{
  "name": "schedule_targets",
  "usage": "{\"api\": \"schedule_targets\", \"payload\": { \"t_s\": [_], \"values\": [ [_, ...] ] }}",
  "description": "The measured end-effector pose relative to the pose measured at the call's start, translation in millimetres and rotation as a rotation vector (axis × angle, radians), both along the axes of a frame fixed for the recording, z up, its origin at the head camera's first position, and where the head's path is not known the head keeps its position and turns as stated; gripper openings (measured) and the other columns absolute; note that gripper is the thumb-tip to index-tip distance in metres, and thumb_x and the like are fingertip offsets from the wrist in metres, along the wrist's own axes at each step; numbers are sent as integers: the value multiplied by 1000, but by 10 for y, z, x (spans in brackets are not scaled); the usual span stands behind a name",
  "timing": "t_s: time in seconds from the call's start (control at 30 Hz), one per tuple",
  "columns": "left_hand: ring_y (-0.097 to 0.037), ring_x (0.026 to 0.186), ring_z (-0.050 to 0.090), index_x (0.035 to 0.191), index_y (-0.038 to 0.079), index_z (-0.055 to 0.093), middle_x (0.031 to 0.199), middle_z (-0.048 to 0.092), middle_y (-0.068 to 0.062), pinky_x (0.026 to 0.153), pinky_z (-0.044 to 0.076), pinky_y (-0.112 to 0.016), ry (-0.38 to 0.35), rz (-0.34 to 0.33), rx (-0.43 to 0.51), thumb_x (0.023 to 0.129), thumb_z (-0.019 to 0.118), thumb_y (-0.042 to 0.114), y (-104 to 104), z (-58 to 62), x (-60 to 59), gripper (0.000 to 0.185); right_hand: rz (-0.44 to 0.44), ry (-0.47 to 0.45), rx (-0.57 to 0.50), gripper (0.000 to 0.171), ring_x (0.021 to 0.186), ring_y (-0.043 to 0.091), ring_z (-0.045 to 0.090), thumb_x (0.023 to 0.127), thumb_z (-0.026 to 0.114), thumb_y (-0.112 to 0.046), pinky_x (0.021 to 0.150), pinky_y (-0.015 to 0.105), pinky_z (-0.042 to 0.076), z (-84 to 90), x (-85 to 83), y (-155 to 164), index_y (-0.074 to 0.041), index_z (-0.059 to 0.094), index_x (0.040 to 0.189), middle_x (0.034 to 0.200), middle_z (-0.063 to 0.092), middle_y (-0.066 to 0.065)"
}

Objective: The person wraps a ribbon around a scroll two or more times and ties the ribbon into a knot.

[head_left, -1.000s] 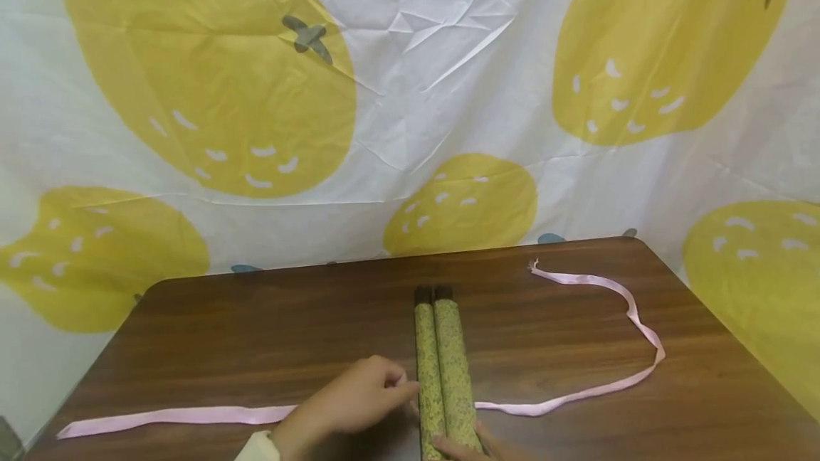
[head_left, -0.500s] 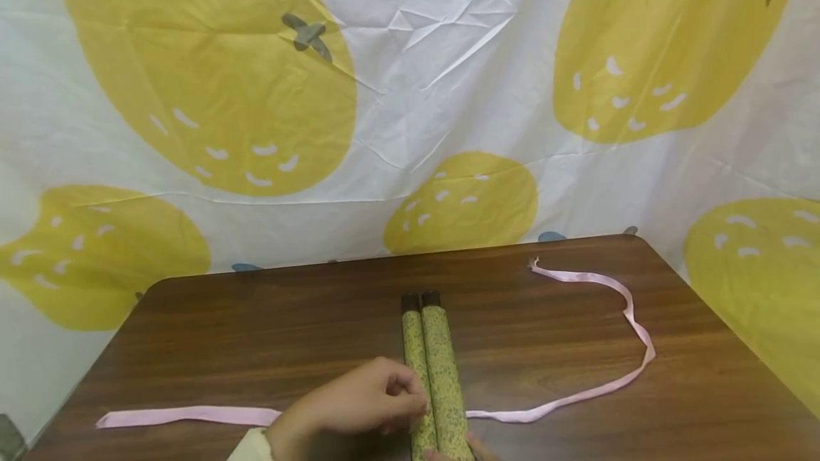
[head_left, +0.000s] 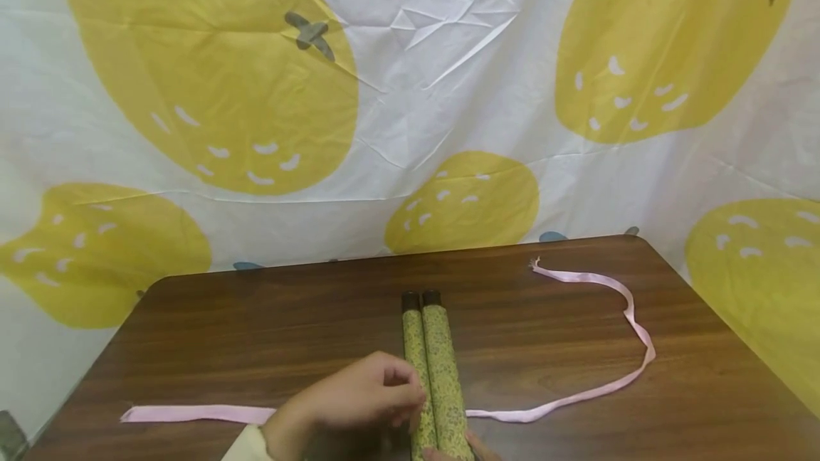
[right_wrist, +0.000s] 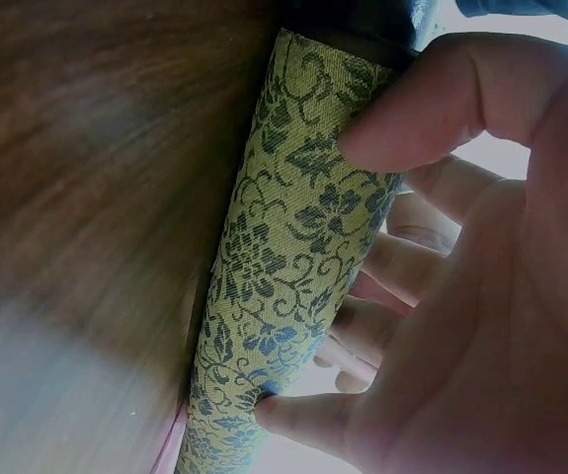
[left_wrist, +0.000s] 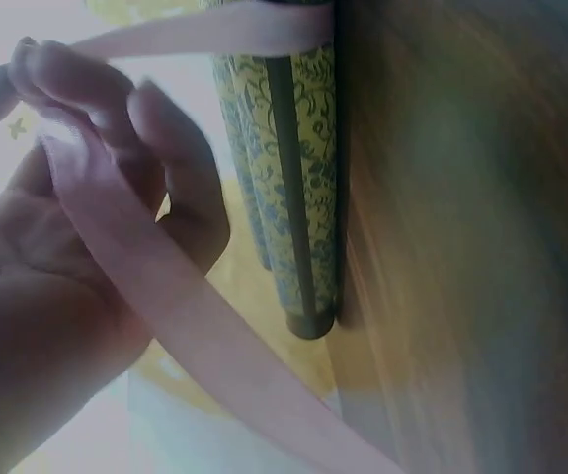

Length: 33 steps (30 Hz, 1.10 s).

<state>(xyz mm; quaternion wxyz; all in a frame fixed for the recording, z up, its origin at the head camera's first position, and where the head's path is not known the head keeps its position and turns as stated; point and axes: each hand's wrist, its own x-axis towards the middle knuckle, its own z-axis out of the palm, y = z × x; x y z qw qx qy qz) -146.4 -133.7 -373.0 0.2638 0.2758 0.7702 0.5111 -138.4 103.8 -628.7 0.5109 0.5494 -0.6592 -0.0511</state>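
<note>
Two rolls of a scroll [head_left: 445,383], in yellow-green floral fabric with dark end caps, lie side by side on the table. A pink ribbon [head_left: 198,414] stretches out on both sides of them. My left hand [head_left: 359,397] is at the left roll; in the left wrist view its curled fingers pinch the ribbon [left_wrist: 204,326], which passes from the roll through the fingers and trails down. My right hand [right_wrist: 491,296] grips the near part of the right roll, thumb and fingers around its side. Only a few of its fingertips show at the bottom of the head view.
The brown wooden table [head_left: 282,333] has rounded far corners. Behind it hangs a white cloth [head_left: 346,226] printed with large yellow fruit. The ribbon's right portion curves toward the far right of the table.
The ribbon's left end has slid to the right as my left hand pulls it. Both rolls have shifted slightly left and nearer, with my right hand still on them.
</note>
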Motion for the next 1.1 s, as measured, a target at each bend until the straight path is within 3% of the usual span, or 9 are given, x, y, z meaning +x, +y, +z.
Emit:
{"api": "schedule_targets", "payload": {
  "t_s": [0.07, 0.2, 0.3, 0.4, 0.6, 0.77, 0.93, 1.0, 1.1],
  "values": [
    [-4, 75, 59, 91, 1, 68, 80, 65, 0, 73, 50, -20, 25, 31, 30, 101, 58, 24, 11, 2, -15, 27, 15, -12, -13, 35, 134, 17, 53, 103, 46, -19, 117, 61, 27, 109, 35, -5, -18, 61, 135, 140, 61, 6],
    [-7, 101, 62, 102, 8, 73, 103, 71, -4, 92, 49, -23, 96, 100, 65, 102, 58, 26, 43, 9, -18, 23, -2, -5, -1, 36, 137, 17, 50, 104, 44, -20, 118, 61, 24, 177, 55, -8, -18, 59, 136, 142, 60, 5],
    [-9, 106, 64, 106, 12, 74, 108, 72, -3, 95, 48, -24, 113, 145, 66, 101, 60, 29, 77, 13, -8, 23, -7, -23, 6, 36, 136, 17, 51, 103, 45, -21, 118, 62, 22, 102, 49, -5, -19, 60, 136, 142, 60, 5],
    [-11, 108, 65, 109, 13, 74, 110, 73, -3, 97, 47, -23, 84, 166, 79, 100, 60, 31, 111, 11, -3, 25, -21, -47, 17, 37, 136, 17, 50, 104, 45, -26, 118, 63, 21, -37, 25, -2, -20, 58, 138, 143, 59, 4],
    [-15, 102, 70, 115, 11, 73, 110, 74, -10, 92, 51, -21, 37, 170, 105, 100, 60, 31, 159, -18, 3, 27, -110, -5, 50, 47, 140, 15, 44, 107, 37, -33, 123, 51, 20, -211, -22, 18, -10, 49, 146, 150, 51, 6],
    [-19, 95, 71, 121, 7, 70, 107, 74, -12, 85, 55, -22, 35, 176, 115, 100, 61, 29, 184, -33, 10, 32, -36, -80, 18, 38, 137, 15, 48, 104, 43, -26, 120, 59, 20, -65, 43, 10, -19, 57, 139, 146, 56, 5],
    [-15, 88, 72, 124, 6, 69, 104, 75, -14, 78, 57, -24, 33, 190, 121, 100, 61, 28, 203, -56, 4, 33, -44, -52, 12, 35, 134, 13, 50, 103, 43, -23, 118, 61, 22, 52, 70, 1, -23, 60, 135, 143, 58, 2],
    [-13, 86, 71, 126, 6, 67, 105, 74, -16, 76, 57, -24, 28, 182, 131, 100, 61, 26, 207, -63, 0, 33, -48, -53, 16, 37, 136, 14, 48, 104, 42, -24, 119, 61, 21, 14, 59, 6, -21, 58, 137, 145, 57, 4],
    [-12, 82, 69, 129, 7, 65, 106, 73, -18, 72, 57, -24, 16, 172, 146, 101, 59, 24, 206, -66, -5, 33, -142, 12, 37, 44, 137, 14, 46, 107, 36, -31, 122, 51, 22, -137, 14, 12, -12, 51, 144, 149, 52, 5]
  ]
}}
